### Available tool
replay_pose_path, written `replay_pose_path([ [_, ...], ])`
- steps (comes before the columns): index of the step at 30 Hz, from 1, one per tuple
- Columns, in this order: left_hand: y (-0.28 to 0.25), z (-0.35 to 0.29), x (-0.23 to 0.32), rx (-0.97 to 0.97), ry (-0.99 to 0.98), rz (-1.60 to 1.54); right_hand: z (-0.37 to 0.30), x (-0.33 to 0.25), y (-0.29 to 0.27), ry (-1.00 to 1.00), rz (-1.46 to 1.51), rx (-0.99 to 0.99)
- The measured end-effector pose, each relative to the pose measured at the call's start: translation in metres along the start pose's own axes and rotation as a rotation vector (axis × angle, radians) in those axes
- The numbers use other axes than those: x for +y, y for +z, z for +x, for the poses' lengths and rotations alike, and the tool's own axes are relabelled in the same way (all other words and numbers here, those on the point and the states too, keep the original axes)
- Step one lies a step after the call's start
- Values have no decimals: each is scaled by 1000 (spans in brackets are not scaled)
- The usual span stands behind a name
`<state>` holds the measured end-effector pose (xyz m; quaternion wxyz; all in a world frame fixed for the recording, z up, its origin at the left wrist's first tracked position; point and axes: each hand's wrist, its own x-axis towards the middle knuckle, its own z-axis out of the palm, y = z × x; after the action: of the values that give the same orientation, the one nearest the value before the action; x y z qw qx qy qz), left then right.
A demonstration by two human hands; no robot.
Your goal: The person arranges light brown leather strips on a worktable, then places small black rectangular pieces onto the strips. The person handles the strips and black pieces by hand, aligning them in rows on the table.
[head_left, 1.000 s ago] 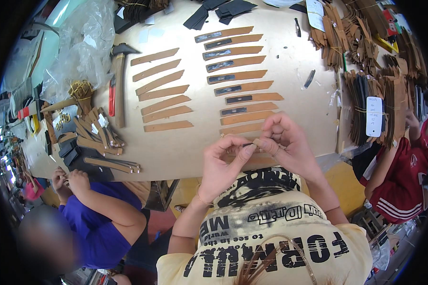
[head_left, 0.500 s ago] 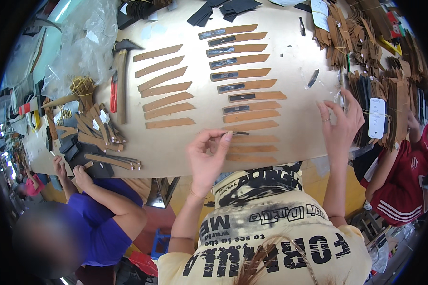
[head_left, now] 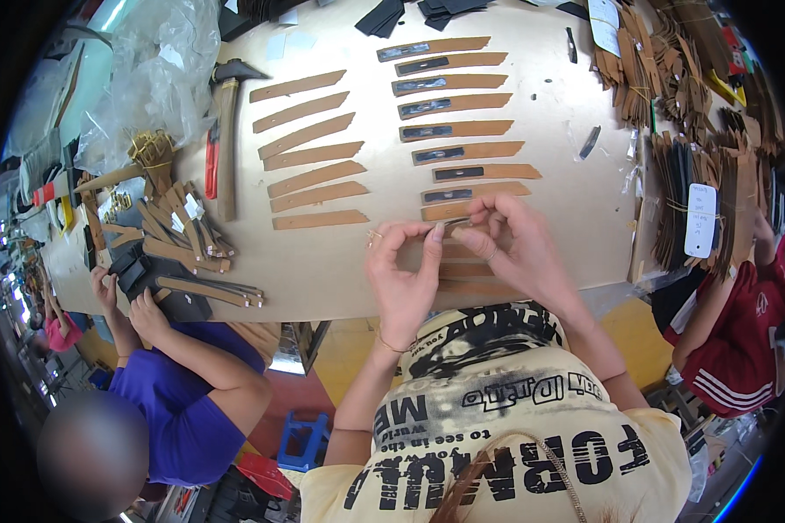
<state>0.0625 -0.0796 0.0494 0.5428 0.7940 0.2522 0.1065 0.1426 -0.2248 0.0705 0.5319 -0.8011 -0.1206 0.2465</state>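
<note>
Over the near end of a column of brown leather strips (head_left: 475, 100), my two hands meet. My left hand (head_left: 406, 266) pinches a small thin dark strip (head_left: 452, 221) between thumb and forefinger. The fingers of my right hand (head_left: 519, 248) close on the other end of that piece. Several far strips in the column carry a dark, partly shiny rectangular patch (head_left: 427, 84) on their left part. Bare brown strips (head_left: 467, 269) lie beneath my hands, partly covered by them. Another column of plain brown strips (head_left: 310, 152) lies to the left.
A hammer (head_left: 227, 148) and a red-handled tool (head_left: 211, 166) lie left of the strips. Bundled brown strips (head_left: 624, 78) are piled at right, near a white tag (head_left: 699, 218). Clear plastic (head_left: 161, 83) covers the far left. A co-worker in purple (head_left: 196, 401) handles black pieces at left.
My right hand has come in from the right side of the table and joined my left hand at the small dark strip. The view has shifted slightly.
</note>
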Motion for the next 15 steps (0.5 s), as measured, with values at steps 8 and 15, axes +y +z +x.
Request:
replay_pose_path([
  [8, 2, 0, -3, -5, 37, 212, 3, 0, -4, 54, -188, -88],
  [15, 8, 2, -7, 67, 80, 480, 7, 7, 8, -78, -274, 30],
])
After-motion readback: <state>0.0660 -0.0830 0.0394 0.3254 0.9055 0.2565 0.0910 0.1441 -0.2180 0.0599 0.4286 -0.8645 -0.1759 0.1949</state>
